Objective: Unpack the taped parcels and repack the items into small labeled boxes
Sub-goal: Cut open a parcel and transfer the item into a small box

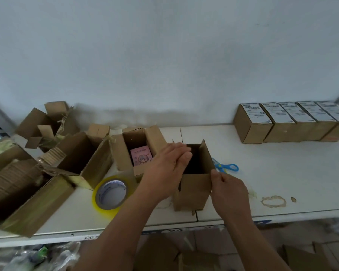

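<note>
Left hand [169, 165]: fingers lying straight together, pressing the small open box's [193, 189] left flap.
Right hand [228, 189]: fingers pinching its near-right corner.

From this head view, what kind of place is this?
Likely a small parcel-packing bench: a row of labeled boxes by the wall, a packing tape roll, and opened cartons on the white table.
</note>
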